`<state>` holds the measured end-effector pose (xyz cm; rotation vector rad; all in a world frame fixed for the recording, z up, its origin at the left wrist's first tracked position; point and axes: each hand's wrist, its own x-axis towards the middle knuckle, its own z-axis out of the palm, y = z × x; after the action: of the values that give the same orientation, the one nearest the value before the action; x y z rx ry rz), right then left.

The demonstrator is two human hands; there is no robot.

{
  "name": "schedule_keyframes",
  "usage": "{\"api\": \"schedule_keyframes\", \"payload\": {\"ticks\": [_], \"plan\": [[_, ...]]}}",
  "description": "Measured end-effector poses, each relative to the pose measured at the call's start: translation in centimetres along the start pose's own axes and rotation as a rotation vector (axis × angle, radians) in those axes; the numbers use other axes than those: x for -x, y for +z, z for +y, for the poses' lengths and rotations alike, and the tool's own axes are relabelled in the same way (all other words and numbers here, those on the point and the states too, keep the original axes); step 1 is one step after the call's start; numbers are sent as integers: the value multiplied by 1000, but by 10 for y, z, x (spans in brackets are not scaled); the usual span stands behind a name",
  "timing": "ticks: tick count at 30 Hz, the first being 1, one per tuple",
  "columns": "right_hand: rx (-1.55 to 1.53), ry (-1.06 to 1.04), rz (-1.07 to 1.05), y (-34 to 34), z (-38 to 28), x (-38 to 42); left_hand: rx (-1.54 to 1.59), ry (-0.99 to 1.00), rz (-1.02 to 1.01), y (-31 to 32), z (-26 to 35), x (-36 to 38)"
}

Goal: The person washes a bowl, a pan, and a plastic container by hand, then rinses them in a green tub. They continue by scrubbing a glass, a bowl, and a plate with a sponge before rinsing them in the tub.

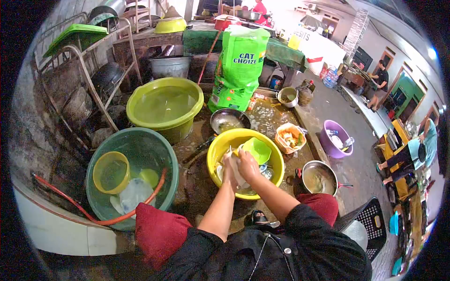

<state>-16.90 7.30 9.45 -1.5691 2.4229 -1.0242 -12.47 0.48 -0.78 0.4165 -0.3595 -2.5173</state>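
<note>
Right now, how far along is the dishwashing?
Looks about midway. Done, apparently: a yellow container and pale pieces sit in the green tub by the hose. In hand: both hands, left and right, hold a white item over the yellow basin. Left: a green bowl and other pieces inside it, plus metal pans nearby.
</note>
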Motion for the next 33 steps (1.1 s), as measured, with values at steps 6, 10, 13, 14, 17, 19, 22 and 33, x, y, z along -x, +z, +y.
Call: {"api": "schedule_keyframes", "payload": {"ticks": [6,10,13,14,17,19,22,33], "plan": [[129,-281,9,11,15,28,-164,-76,129,-1,2,9],[-133,-108,353,-1,57,-22,-190,-98,-118,54,0,35],[-375,321,237,-17,67,-33,-378,-151,-128,25,-6,6],[-381,343,120,-28,59,-27,-389,-123,-184,33,1,18],[-204,163,-98,-39,42,-5,-398,-86,-268,21,11,18],[-503,269,-356,-50,27,3,-413,-78,-304,3,14,6],[-140,-68,-641,-61,25,13,-741,-149,-513,11,28,15],[35,-282,-208,-38,-21,13,-1049,3,11,-15,63,1]]}}
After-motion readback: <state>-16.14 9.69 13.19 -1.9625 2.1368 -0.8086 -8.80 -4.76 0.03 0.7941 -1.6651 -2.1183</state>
